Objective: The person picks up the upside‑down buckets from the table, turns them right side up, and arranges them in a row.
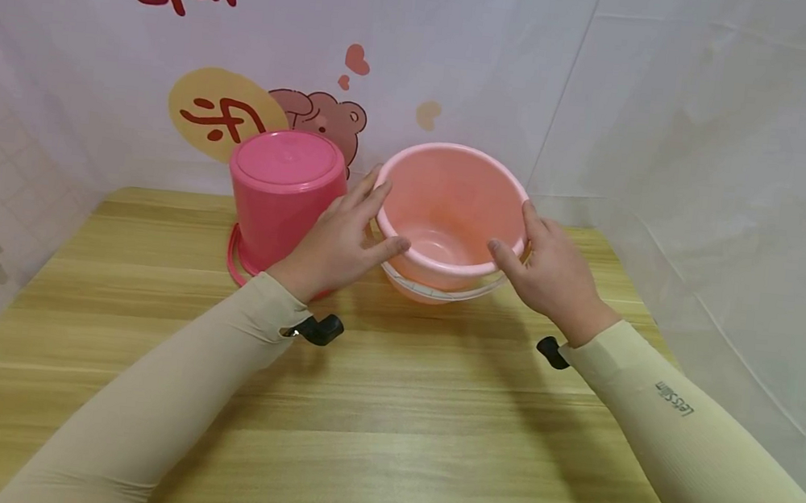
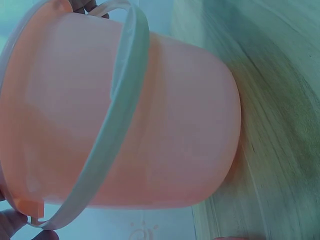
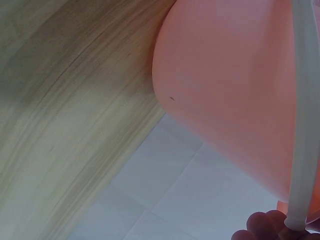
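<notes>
A light pink bucket [image 1: 451,207] stands mouth up on the wooden table, its inside facing my head camera. My left hand [image 1: 338,241] grips the left of its rim, thumb over the edge. On the opposite side, my right hand [image 1: 554,270] holds the rim with thumb and fingers. The white handle [image 2: 107,130] hangs down across the near side of the bucket. Fingers [image 3: 265,225] curl at the handle's end in the right wrist view. Left of the left hand, a darker pink bucket [image 1: 284,200] stands upside down, partly hidden by that hand.
The wooden table [image 1: 385,436] stretches toward me in front of both buckets. A white printed sheet [image 1: 502,58] with a cartoon bear and hearts hangs behind it. Another white sheet [image 1: 760,172] hangs along the right side. The dark pink bucket's handle [image 1: 233,258] lies by its rim.
</notes>
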